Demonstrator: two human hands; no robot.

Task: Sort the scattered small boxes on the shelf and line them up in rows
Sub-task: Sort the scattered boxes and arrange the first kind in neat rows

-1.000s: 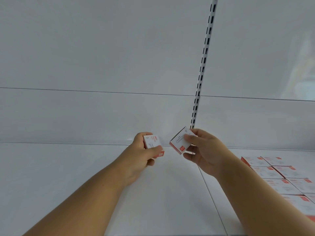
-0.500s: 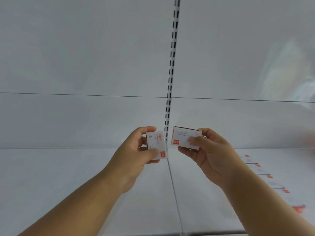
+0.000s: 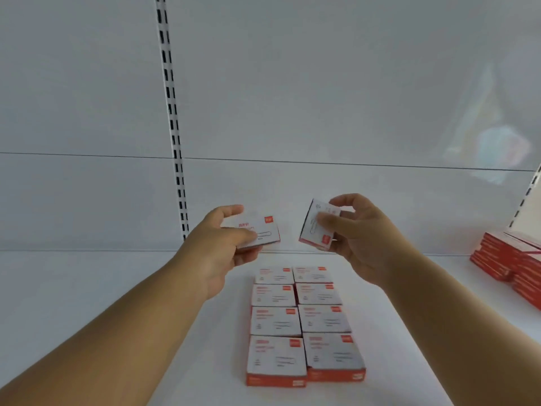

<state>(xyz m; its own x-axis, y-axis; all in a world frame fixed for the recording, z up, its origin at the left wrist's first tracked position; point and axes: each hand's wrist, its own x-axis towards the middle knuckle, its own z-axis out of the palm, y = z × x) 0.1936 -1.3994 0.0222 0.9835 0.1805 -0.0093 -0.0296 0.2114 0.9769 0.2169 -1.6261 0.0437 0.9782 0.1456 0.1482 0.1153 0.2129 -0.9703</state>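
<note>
My left hand [image 3: 222,244] grips a small white box with red edges [image 3: 260,231], held almost flat in the air. My right hand [image 3: 357,232] pinches a second white and red box [image 3: 314,227], tilted on its edge. Both boxes hover above the far end of two neat rows of several like boxes [image 3: 301,320] that lie flat on the white shelf [image 3: 87,288]. The rows run from the shelf's front toward the back wall, directly below and between my hands.
A stack of red-sided boxes [image 3: 509,262] stands at the right edge of the shelf. A slotted white upright [image 3: 172,118] runs down the back wall at left of centre. Another upright [image 3: 527,197] shows at far right.
The view has swung right, bringing the two rows and the red stack into sight. Both hands have carried their boxes over the rows and moved apart. The right box has turned onto its edge.
</note>
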